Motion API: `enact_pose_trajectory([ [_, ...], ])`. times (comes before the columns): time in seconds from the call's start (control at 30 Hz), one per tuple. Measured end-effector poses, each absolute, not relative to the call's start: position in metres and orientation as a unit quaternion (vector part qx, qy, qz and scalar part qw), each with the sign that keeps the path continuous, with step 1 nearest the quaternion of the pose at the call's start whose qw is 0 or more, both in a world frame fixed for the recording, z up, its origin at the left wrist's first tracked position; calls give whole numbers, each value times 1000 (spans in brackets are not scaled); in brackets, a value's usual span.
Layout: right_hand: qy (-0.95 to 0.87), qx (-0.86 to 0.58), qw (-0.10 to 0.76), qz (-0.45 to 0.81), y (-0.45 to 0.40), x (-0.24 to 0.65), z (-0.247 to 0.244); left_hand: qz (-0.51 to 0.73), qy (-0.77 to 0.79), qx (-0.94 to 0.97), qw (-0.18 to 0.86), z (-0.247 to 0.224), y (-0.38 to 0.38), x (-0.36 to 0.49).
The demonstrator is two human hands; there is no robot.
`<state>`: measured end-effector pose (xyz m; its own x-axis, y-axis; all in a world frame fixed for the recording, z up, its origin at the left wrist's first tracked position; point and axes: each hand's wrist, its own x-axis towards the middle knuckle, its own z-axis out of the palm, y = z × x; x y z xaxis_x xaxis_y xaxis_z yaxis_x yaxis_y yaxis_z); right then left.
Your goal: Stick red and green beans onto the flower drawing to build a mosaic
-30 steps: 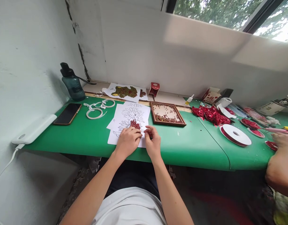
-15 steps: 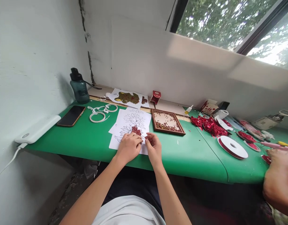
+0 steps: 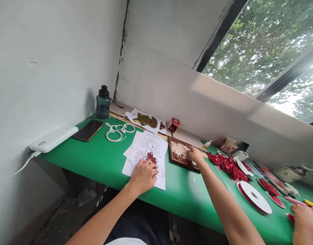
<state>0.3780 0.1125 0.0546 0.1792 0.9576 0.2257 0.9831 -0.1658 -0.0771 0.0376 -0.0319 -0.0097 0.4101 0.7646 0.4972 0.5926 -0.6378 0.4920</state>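
Note:
A white sheet with a line drawing of flowers (image 3: 160,144) lies on the green table, and a cluster of red beads (image 3: 151,157) covers part of one flower. My left hand (image 3: 144,174) rests on the sheet just below the beads, fingers curled together; anything under them is hidden. My right hand (image 3: 196,155) reaches into the brown-framed tray (image 3: 180,163), its fingertips down among small brown and greenish beads. Whether it pinches a bead is too small to tell.
Left are a phone (image 3: 88,130), white power bank (image 3: 54,139), coiled cable (image 3: 114,135) and bottle (image 3: 102,103). Behind lies a bead-covered picture (image 3: 146,120). Right are red trimmings (image 3: 230,166), a ribbon spool (image 3: 254,197) and another person's hand (image 3: 306,217).
My right hand has left the paper and moved right into the bead tray. My left hand stays on the sheet. The view has shifted and tilted.

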Motion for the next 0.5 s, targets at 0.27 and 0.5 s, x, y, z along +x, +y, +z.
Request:
enact_pose_trajectory([
  [0.27, -637, -769, 38, -47, 145, 393, 30, 379, 395, 817, 182, -6, -28, 35],
  [0.5, -654, -753, 33, -65, 153, 414, 17, 555, 275, 751, 228, 17, -28, 23],
])
